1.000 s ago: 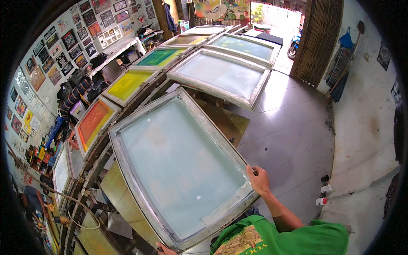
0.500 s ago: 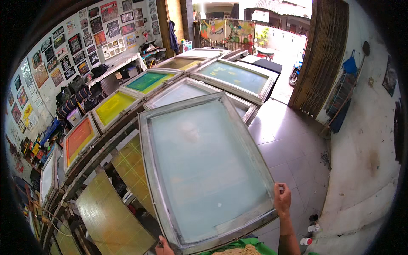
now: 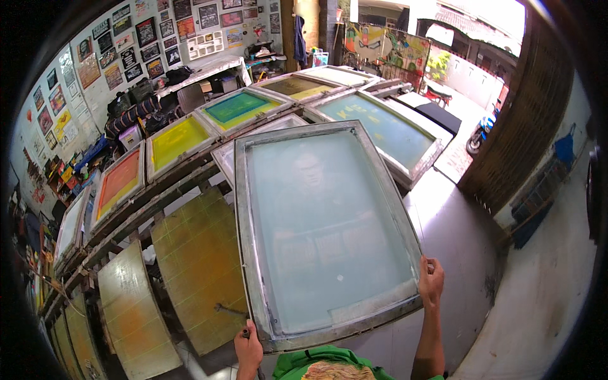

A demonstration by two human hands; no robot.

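Observation:
A large silkscreen (image 3: 329, 234), a pale blue-green mesh in a worn grey frame, is held tilted in front of me. My right hand (image 3: 431, 282) is closed on the frame's lower right edge. Near its lower left corner my left hand (image 3: 249, 345) is closed against the frame's side; a small dark round-ended piece shows at those fingers, and what it belongs to is hidden. Beside that hand, a dark metal tool or fitting (image 3: 229, 310) shows over a yellowish printing board (image 3: 196, 266). Behind the held screen, another pale screen (image 3: 278, 125) is mostly covered.
Several screens stand in a row on the press, among them a yellow one (image 3: 180, 142), an orange one (image 3: 119, 183) and a blue one (image 3: 386, 130). More boards (image 3: 134, 310) fan out at left. A wall (image 3: 538, 304) and a brown folding door (image 3: 513, 120) stand at right.
The held screen has swung upright and shifted right, with both hands moving along with it. More of the printing boards at left shows, and my view has turned left.

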